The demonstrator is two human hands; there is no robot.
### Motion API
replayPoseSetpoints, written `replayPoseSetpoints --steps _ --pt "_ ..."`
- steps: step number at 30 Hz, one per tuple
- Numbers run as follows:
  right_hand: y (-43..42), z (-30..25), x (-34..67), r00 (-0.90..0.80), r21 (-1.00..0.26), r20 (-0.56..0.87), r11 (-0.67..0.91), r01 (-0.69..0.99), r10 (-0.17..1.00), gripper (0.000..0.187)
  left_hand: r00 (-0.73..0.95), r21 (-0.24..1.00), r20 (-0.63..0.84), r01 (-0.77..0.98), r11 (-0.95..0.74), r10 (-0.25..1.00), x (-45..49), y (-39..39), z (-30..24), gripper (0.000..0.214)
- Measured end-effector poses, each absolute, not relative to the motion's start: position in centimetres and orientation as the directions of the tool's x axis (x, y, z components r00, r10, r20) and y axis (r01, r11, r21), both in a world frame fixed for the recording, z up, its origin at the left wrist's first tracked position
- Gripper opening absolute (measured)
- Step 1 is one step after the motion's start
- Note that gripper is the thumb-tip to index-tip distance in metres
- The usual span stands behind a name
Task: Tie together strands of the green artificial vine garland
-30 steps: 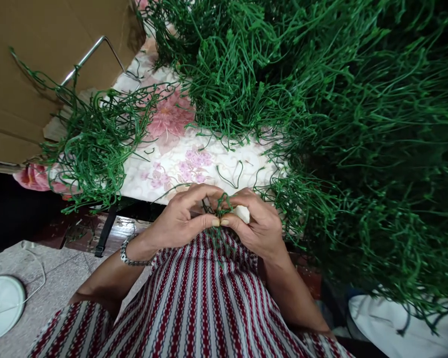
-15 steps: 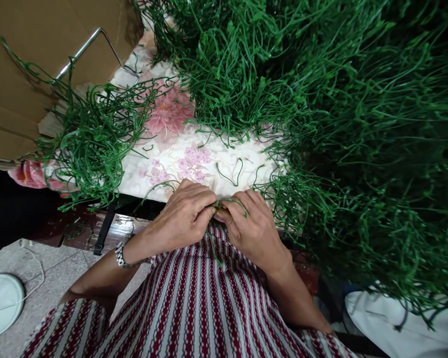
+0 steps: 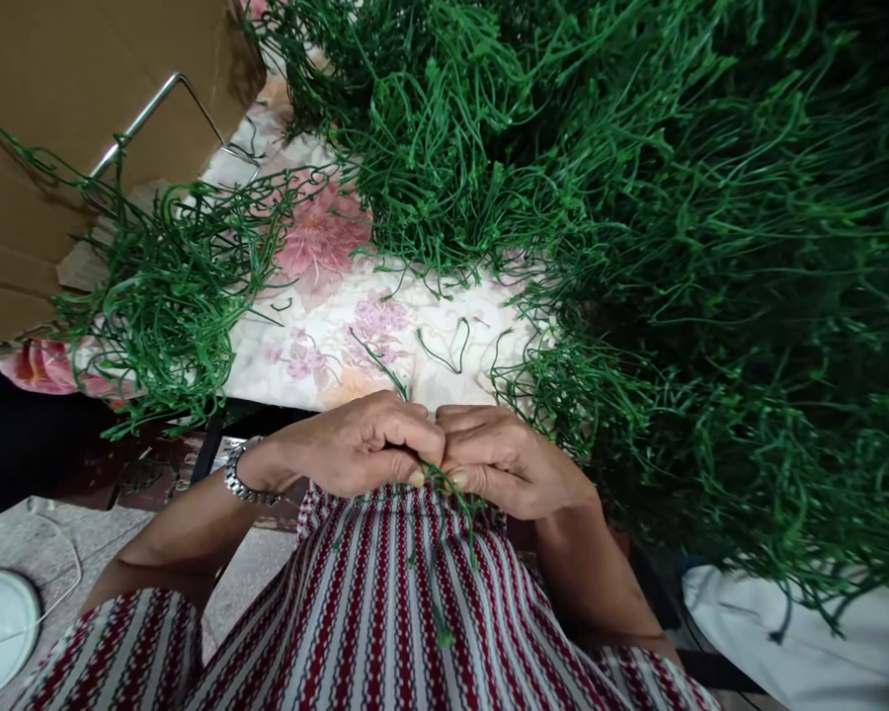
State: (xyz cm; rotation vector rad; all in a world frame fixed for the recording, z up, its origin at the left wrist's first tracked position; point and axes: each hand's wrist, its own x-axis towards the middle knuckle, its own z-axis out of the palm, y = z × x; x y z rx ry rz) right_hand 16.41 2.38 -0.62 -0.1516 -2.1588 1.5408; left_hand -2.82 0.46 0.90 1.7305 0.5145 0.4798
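Note:
Fingertips together, my left hand and my right hand meet just above the striped apron. Between them they pinch a thin green plastic stem, and several of its ends hang down over the apron. Another green strand sticks up behind my left fingers onto the cloth. Exactly where the pieces join is hidden by my fingers. Behind the hands, a bent loose stem lies on the flowered cloth.
A huge heap of green stems covers the back and right. On the left lies a smaller tangled pile, beside a cardboard box and a bent metal rod. A round white object is on the floor, lower left.
Both hands have dropped lower, toward the apron, and their fingers have turned downward. The green ends hang longer below them, and a strand now points up behind my left hand.

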Motion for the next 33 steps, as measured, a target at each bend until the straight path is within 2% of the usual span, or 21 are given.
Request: replayPoseSetpoints --steps 10,14,17,19,23,25,28,31,33 --pt "2.4 -1.5 16.2 -0.914 -0.932 0.296 0.293 -0.212 0.279 0.025 0.899 0.991 -0.023 0.080 -0.111 0.438 -3.0 0.7 0.2 0.018" --pt "2.2 -1.8 16.3 -0.930 -0.946 0.266 0.252 -0.202 0.255 0.027 0.911 0.993 -0.023 0.069 -0.096 0.411 -3.1 0.7 -0.2 0.017" --pt "2.2 -1.6 17.0 -0.929 -0.951 0.293 0.167 -0.260 0.227 0.031 0.917 0.998 0.023 0.000 -0.058 0.399 -3.5 0.7 -0.2 0.019" --pt "2.1 -1.4 17.6 -0.910 -0.961 0.274 0.136 -0.243 0.312 0.031 0.882 0.998 0.046 -0.019 -0.063 0.469 -3.8 0.7 0.0 0.020" --pt "1.8 -1.1 17.9 -0.697 -0.986 0.153 0.153 -0.062 0.701 0.022 0.711 0.981 0.007 0.130 -0.142 0.703 -3.9 0.7 0.4 0.019" --pt "1.5 -1.1 17.6 -0.577 -0.995 0.099 0.085 -0.051 0.811 0.020 0.639 0.969 0.008 0.186 -0.165 0.769 -3.6 0.6 0.6 0.016" --pt "1.0 -1.1 16.9 -0.504 -0.999 -0.013 -0.038 -0.039 0.864 0.024 0.558 0.948 0.051 0.235 -0.216 0.829 -3.1 0.3 0.5 0.011" --pt "0.6 -1.2 16.1 -0.523 -0.998 -0.066 -0.060 0.030 0.850 0.033 0.467 0.901 0.147 0.299 -0.313 0.872 -2.5 -0.1 0.2 0.009" --pt "0.4 -1.3 15.8 -0.564 -0.995 -0.078 -0.030 0.095 0.822 0.032 0.406 0.860 0.223 0.346 -0.375 0.886 -2.1 -0.4 -0.1 0.009"
